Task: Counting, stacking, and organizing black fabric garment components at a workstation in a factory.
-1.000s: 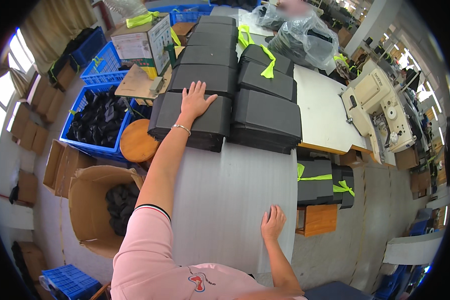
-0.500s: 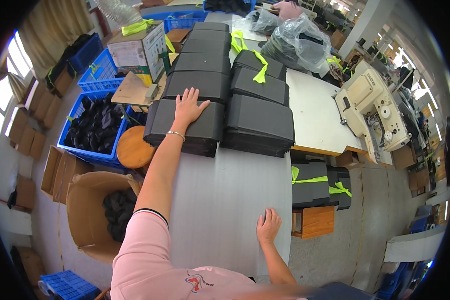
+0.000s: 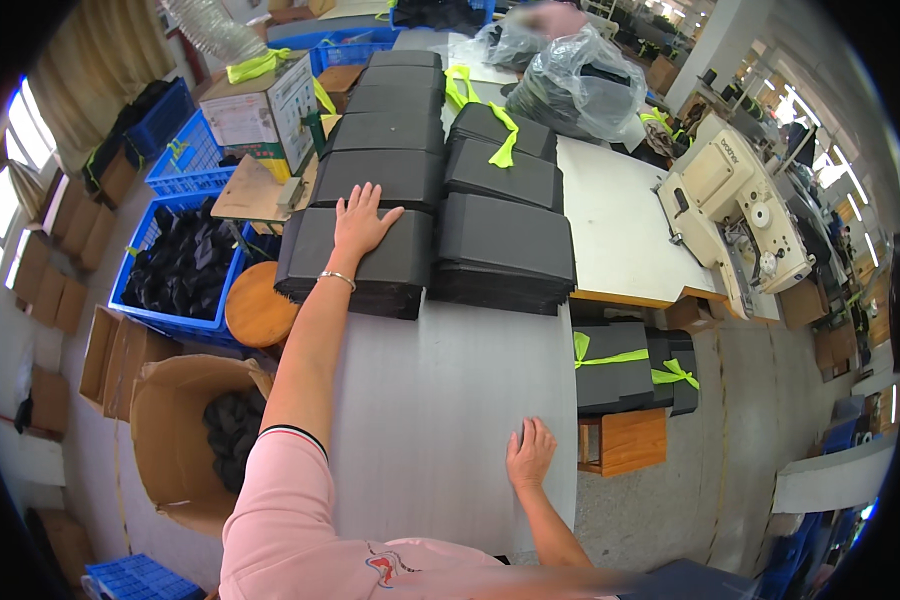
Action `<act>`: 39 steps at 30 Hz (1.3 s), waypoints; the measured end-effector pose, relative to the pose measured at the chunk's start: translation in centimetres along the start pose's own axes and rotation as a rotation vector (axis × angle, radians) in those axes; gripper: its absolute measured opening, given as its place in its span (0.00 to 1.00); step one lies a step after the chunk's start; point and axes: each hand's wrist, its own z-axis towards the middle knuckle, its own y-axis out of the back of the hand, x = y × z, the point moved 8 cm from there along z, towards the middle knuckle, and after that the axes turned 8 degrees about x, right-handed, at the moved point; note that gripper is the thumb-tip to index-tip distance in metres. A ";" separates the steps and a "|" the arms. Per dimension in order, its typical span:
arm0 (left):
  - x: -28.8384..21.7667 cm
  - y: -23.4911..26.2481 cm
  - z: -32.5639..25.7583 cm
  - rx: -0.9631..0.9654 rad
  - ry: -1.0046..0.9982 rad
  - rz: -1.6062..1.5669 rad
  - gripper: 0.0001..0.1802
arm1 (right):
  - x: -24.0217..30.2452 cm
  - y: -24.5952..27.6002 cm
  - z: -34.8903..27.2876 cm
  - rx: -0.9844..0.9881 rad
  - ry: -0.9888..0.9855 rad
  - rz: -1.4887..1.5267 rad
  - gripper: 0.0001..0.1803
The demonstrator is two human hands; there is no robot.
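My left hand (image 3: 362, 222) lies flat with fingers spread on top of the nearest stack of dark grey flat pieces (image 3: 305, 255) in the left row. Behind that stack, several more like it run away from me in a line. Beside them on the right is a second, shorter row of dark stacks (image 3: 505, 235). Strips of bright yellow-green cloth (image 3: 505, 140) lie over its far end. Down on the grey tabletop (image 3: 430, 400), near its right edge, rests my right hand (image 3: 532, 455). Its fingers are partly curled and what is under them is hidden.
Left of the table stand a round wooden stool (image 3: 262, 303), a blue crate (image 3: 125, 290) of black pieces and an open cardboard box (image 3: 155, 450). To the right are a sewing machine (image 3: 735, 215) and tied dark bundles (image 3: 615, 385) on a wooden stool (image 3: 635, 442).
The whole view has shifted slightly, so the stacks and table sit a little further left. Both hands keep their places, the left on the stack and the right on the tabletop.
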 end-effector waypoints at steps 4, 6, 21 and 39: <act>-0.1 -0.1 0.0 0.026 0.010 0.018 0.46 | 0.1 0.4 -0.4 0.003 -0.009 0.008 0.25; -0.1 -0.2 0.1 0.030 0.006 0.014 0.46 | 0.1 0.6 -0.3 0.006 -0.017 0.017 0.25; -7.0 5.8 -11.9 -0.632 -0.297 -0.322 0.28 | -1.2 0.5 -0.2 -0.072 -0.030 0.072 0.25; -26.0 -17.6 -41.3 0.106 -0.030 -0.170 0.33 | -3.2 0.9 -0.7 -0.053 0.001 0.415 0.20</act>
